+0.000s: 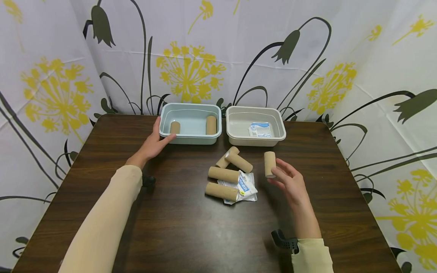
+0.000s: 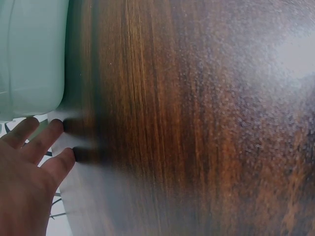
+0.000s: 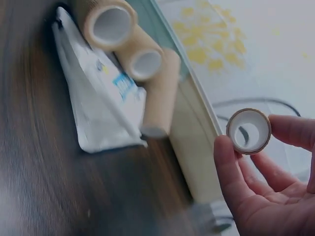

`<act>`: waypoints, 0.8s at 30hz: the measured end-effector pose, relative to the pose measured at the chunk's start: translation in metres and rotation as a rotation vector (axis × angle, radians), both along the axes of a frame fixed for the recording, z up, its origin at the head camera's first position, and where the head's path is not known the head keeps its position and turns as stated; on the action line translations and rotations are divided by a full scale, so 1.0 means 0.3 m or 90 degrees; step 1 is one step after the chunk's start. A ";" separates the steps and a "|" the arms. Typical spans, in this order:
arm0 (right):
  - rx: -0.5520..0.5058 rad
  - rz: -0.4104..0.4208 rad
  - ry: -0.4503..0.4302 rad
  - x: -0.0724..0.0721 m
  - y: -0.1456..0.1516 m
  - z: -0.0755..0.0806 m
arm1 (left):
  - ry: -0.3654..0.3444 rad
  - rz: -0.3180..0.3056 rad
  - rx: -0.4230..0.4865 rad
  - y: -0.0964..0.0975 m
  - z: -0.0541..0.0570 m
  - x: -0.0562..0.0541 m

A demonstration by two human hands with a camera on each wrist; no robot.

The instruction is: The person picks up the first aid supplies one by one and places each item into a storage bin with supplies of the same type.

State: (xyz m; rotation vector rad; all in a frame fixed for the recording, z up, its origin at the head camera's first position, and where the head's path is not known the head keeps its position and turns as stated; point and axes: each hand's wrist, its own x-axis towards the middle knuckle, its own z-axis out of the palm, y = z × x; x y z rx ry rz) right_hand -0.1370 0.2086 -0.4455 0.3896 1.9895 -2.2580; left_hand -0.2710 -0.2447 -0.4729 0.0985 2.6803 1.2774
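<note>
My right hand [image 1: 291, 183] pinches a cardboard tube [image 1: 269, 164] upright between thumb and fingers, over the table before the grey bin [image 1: 256, 141]. Looking through the tube [image 3: 249, 131], the right wrist view shows its pale inside. At the light blue bin [image 1: 191, 140], my left hand [image 1: 151, 145] lies spread round the left front corner, thumb along the front rim, the other fingers at the left side. Its fingers [image 2: 45, 138] look fairly straight. Two tubes stand inside the blue bin, a short one [image 1: 175, 127] and a taller one [image 1: 211, 125].
Between the hands lies a pile of several cardboard tubes [image 1: 223, 174], two of them partly on white printed packets [image 1: 248, 186]. A white and blue packet [image 1: 261, 129] marked "Surgical" is inside the grey bin. A flowered curtain [image 1: 191, 45] hangs behind the dark wooden table [image 1: 184, 231].
</note>
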 end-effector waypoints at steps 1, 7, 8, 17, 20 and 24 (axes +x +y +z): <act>0.002 0.014 0.004 -0.011 -0.015 0.004 | -0.001 0.000 -0.001 0.000 0.001 -0.001; -0.002 0.106 0.030 -0.076 -0.116 0.030 | 0.005 0.004 -0.003 0.000 0.001 -0.004; 0.002 0.120 0.034 -0.088 -0.132 0.035 | 0.004 0.003 -0.001 0.000 -0.001 -0.004; -0.017 0.182 0.036 -0.245 -0.294 0.088 | 0.002 0.001 0.001 -0.005 -0.001 -0.005; -0.026 0.174 0.016 -0.303 -0.345 0.104 | 0.008 0.001 0.002 -0.006 0.000 -0.007; -0.036 0.165 -0.008 -0.370 -0.406 0.114 | 0.001 -0.002 0.003 -0.003 -0.004 -0.004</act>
